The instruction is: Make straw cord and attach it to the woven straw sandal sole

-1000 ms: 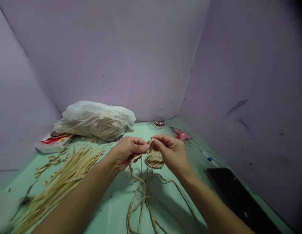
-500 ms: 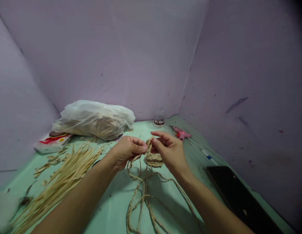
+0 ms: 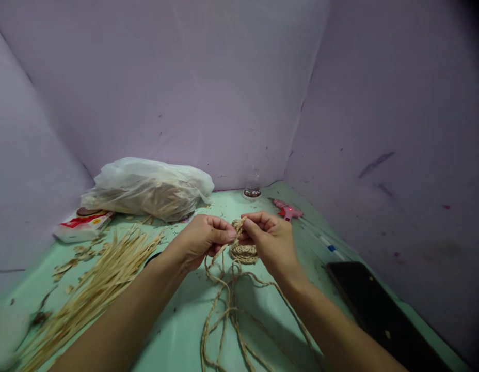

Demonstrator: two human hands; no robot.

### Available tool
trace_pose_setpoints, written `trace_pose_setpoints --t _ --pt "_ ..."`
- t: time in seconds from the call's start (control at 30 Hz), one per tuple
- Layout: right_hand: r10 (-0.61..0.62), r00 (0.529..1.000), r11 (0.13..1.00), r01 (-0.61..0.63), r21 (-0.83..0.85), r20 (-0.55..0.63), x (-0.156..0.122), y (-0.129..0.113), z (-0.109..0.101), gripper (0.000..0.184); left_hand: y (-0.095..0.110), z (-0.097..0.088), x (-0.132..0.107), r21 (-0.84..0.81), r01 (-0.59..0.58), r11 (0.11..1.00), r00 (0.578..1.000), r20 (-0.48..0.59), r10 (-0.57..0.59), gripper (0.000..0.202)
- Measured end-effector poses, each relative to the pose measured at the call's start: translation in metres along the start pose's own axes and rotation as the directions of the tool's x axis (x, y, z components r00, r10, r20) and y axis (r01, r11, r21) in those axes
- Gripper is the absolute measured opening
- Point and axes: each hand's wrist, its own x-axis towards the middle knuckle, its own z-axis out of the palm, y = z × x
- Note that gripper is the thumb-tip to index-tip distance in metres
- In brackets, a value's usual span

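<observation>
My left hand and my right hand meet over the middle of the green table. Both pinch a braided straw cord between thumb and fingers, just above a small coiled straw piece that rests on the table. The loose length of the braided cord trails toward me in loops between my forearms.
A pile of loose straw strips lies at the left. Behind it sit a plastic bag of straw and a red-and-white packet. A small jar, a pink glue gun, a pen and a dark phone lie at the right.
My right hand's fingers, which had spread half a second ago, have closed again on the cord. Both hands stay in nearly the same place above the coil.
</observation>
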Motion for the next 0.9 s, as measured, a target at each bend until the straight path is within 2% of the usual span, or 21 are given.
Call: trace_pose_setpoints --t 0.17,0.3,0.5,0.7,0.9 --pt "-0.165 0.986 0.972 0.165 -0.165 0.012 -0.0008 0.0034 -0.0027 0.012 -0.0015 -0.0004 0.0005 0.01 0.012 1.0 1.0 -0.017 -0.012 0.028" --pt "-0.215 0.977 0.944 0.207 -0.257 -0.004 0.0006 0.0076 -0.0041 0.014 -0.0019 -0.0005 0.0007 0.007 0.032 0.999 0.999 -0.013 -0.032 0.032" --pt "-0.134 0.991 0.973 0.128 -0.191 -0.016 0.0008 0.0057 -0.0028 0.014 -0.0053 -0.0003 0.0019 0.026 0.085 0.996 0.996 -0.041 -0.083 0.031" --pt "-0.01 1.0 0.998 0.009 -0.067 -0.012 0.0001 -0.0009 -0.001 0.011 -0.0023 -0.0023 0.0018 0.081 0.087 0.993 0.996 0.027 -0.089 0.027" --pt "0.088 0.996 0.996 -0.088 -0.005 -0.006 0.0019 -0.0009 -0.0011 0.01 -0.004 -0.0033 0.0022 0.119 0.099 0.988 0.995 0.004 -0.1 0.021"
